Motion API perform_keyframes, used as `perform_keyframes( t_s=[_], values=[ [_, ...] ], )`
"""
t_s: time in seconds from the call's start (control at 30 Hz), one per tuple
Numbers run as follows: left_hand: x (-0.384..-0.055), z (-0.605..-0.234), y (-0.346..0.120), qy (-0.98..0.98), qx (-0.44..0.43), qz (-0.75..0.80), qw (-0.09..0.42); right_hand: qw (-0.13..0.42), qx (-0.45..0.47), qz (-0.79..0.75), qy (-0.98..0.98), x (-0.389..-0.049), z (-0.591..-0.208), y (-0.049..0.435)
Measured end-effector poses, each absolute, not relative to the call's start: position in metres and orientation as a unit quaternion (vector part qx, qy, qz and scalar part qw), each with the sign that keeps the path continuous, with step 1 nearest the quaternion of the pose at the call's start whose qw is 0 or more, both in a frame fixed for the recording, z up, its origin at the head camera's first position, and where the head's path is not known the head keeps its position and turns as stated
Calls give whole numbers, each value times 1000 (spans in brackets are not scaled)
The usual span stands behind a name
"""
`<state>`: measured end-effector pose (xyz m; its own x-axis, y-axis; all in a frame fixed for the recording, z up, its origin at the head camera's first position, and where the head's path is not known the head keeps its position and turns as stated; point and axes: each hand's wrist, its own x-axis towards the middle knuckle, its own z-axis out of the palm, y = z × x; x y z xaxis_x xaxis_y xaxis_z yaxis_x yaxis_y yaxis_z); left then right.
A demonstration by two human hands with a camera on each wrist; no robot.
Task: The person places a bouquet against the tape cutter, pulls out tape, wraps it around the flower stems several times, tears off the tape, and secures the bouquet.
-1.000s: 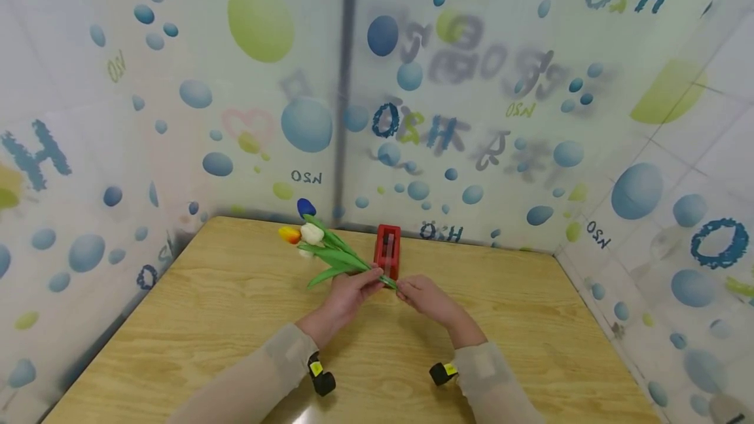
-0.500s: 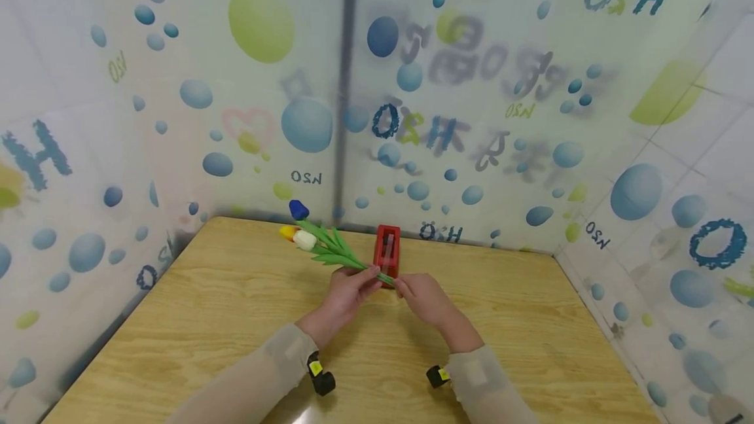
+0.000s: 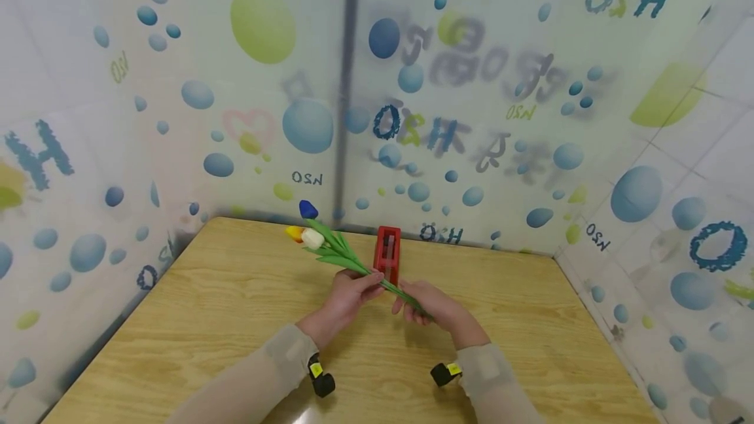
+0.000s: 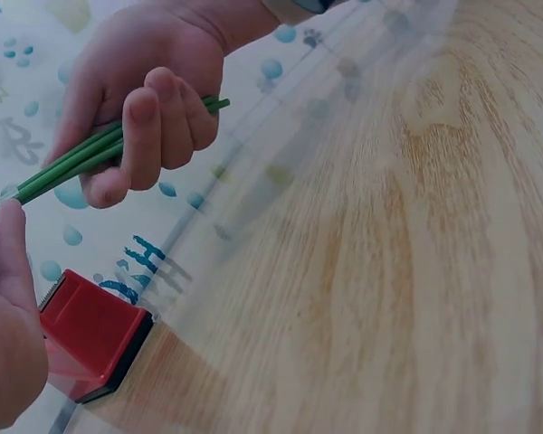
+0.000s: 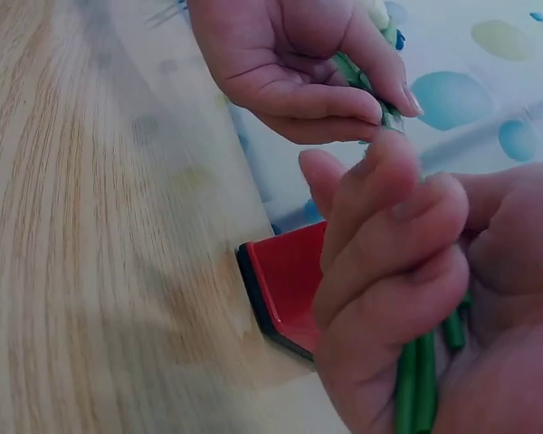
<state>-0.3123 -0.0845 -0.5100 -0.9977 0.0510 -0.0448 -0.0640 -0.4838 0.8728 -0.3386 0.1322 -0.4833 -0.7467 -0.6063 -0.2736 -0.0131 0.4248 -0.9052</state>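
Note:
A bunch of tulips (image 3: pixel 337 247) with blue, white and orange-yellow heads slants up to the left in the head view. My left hand (image 3: pixel 347 294) pinches the green stems midway, thumb on top; a shiny clear strip, apparently tape, shows there in both wrist views. Lower down, my right hand (image 3: pixel 432 306) has its fingers curled round the stems (image 4: pixel 81 158), whose cut ends (image 5: pixel 416 389) emerge past its palm in the right wrist view. Just behind the hands lies a red tape dispenser (image 3: pixel 388 254), its front end partly hidden by them.
Under everything is a wood-grain table (image 3: pixel 235 319), with its back edge against a patterned wall covering (image 3: pixel 471 169). Black wrist cameras (image 3: pixel 323 378) sit at both sleeves. Wood surface extends to the left and right of the arms.
My right hand shifts from pinching the stems beside the left hand to curling round them farther down, to the right. The flower heads swing slightly right; the left hand stays nearly in place.

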Motion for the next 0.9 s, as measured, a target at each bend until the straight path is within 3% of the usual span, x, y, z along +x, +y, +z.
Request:
perform_keyframes(
  t_s=[0.23,0.43,0.57,0.8,0.9],
  values=[
    [-312,-510,-85,505,-6,862,41,380,-169,-564,713,-340,-484,136],
    [-313,-510,-85,501,-7,864,36,388,-161,-591,689,-343,-487,136],
    [-313,-509,-84,493,-11,869,26,328,-191,-556,739,-344,-487,134],
    [-314,-506,-81,464,-26,885,0,132,-285,-396,863,-339,-481,124],
    [-313,-505,-81,471,-34,881,-5,73,-306,-341,886,-337,-478,121]
  ],
)
